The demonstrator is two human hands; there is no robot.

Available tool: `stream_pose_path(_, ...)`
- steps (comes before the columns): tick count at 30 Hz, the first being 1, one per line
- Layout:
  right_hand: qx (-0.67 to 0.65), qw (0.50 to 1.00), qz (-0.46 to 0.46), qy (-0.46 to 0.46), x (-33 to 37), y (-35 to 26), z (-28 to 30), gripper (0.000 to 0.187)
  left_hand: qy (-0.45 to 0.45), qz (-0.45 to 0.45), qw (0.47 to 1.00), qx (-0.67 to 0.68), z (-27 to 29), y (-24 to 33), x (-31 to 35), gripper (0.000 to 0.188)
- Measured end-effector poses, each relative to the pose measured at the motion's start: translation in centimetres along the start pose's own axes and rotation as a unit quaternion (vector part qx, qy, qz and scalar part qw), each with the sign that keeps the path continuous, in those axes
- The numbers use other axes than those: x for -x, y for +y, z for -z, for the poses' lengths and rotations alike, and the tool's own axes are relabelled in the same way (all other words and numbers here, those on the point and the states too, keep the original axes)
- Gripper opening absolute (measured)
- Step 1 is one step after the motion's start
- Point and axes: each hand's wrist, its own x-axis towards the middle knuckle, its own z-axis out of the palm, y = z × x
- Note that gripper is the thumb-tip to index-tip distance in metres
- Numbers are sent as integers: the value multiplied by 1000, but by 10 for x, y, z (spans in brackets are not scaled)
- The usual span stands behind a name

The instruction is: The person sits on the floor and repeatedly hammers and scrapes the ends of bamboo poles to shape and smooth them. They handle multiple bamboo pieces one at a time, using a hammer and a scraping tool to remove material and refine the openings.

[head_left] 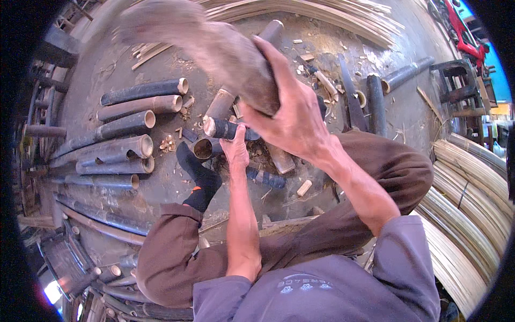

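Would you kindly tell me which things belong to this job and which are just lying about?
Apparently in use:
- blurred club in the right hand
- dark-wrapped piece in the left hand

Lying about:
- bamboo tubes at left
- bundled strips

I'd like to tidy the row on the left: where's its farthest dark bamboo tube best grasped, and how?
Probably grasp the dark bamboo tube around its middle, from above: it lies flat, its long top exposed, while the brown bamboo tube sits close along its near side.

On my feed I count two hands (300, 121), one blurred club (225, 56), one rod (222, 129), one saw (353, 104), one sock (201, 174) and, in the row at left, six open-ended tubes (139, 108).
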Motion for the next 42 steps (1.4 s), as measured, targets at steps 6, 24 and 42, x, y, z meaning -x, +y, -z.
stream_pose_path(6, 274, 868, 56, -409, -2, 43, -19, 77, 15, 29, 999, -3, 14, -26, -8, 70)
stream_pose_path(24, 67, 956, 153, -241, -54, -18, -57, 65, -51, 31, 998, 34, 14, -34, 0, 67)
stream_pose_path(42, 165, 978, -120, 32, 45, 20, 112, 76, -136, -43, 964, -226, -180, 50, 107, 35)
